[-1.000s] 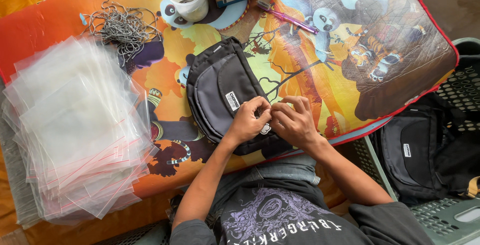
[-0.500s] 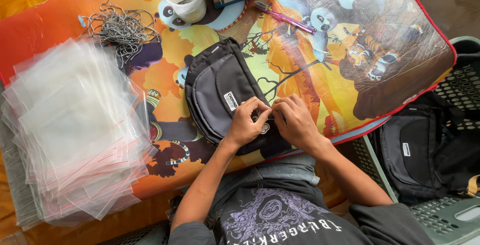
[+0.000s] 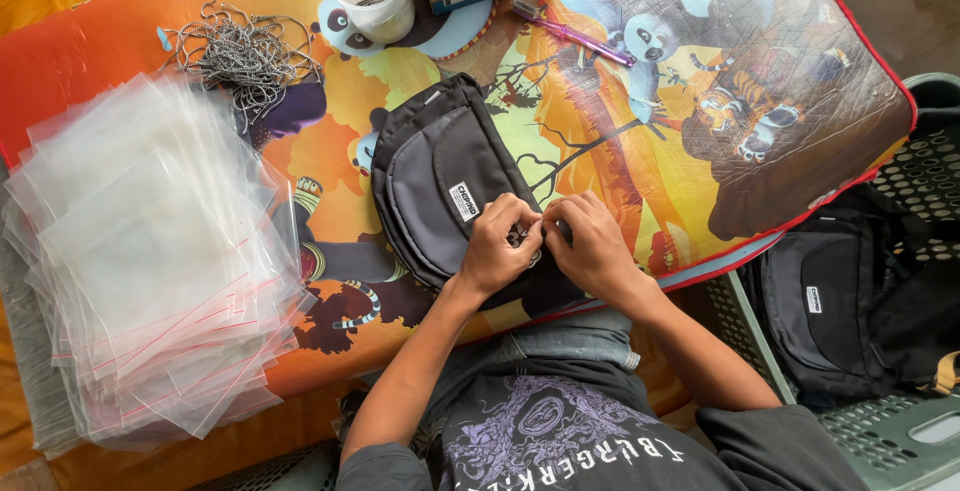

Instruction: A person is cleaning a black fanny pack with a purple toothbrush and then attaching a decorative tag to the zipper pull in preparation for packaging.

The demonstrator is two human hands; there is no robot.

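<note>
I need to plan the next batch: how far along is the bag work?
Done: nothing visibly bagged. In hand: left hand and right hand meet on the black and grey waist bag, fingers pinching something small. Left: clear zip bags lie stacked; more black bags sit in the green crate.

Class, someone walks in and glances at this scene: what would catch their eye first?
Probably the bright cartoon cloth covering the table. At its near edge, the left hand and right hand meet on a small black and grey bag; a stack of clear plastic bags fills the left side.
</note>
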